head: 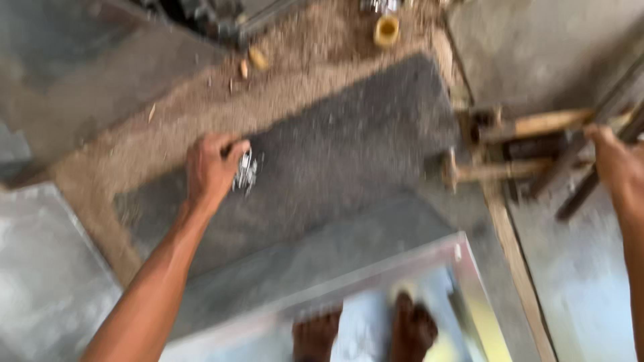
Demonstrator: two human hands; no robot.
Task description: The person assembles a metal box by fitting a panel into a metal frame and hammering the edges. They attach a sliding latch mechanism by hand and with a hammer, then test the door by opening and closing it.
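My left hand (211, 167) is closed around a small shiny metal object (245, 172), blurred, over a dark grey mat (349, 147) on the floor. My right hand (617, 164) reaches toward a pile of wooden pieces and dark bars (537, 151) at the right; its fingers touch them, but blur hides whether it grips anything. My two bare feet (365, 332) stand at the bottom, behind a shiny metal frame (376, 275).
Sawdust (221, 107) covers the floor around the mat. A yellow round roll (386, 30) lies at the top. Dark machinery (201, 17) sits at the top left. A wooden strip (513, 261) runs along the right.
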